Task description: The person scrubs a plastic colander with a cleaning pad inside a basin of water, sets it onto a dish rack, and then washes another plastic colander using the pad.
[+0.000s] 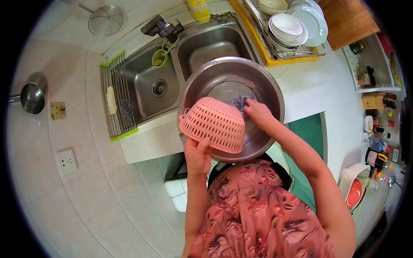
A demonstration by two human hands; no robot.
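Observation:
A pink slotted plastic basket [215, 127] is tilted on its side over a large metal basin [275, 96]. My left hand [198, 155] grips its lower rim, the thumb lying on the outside. In my right hand [257, 112] is a bluish-grey mesh scrubber [241, 101], pinched at the fingertips beside the basket's far right end. Part of the basin's inside is hidden behind the basket. A little water seems to lie at the basin's bottom.
Behind the basin is a double sink [211, 47]; a green cup [160, 58] sits in it. On the left, a roll-up rack [117, 96] carries a dark scouring pad [127, 108]. A dish rack [297, 54] with bowls stands back right, near a cutting board [348, 21].

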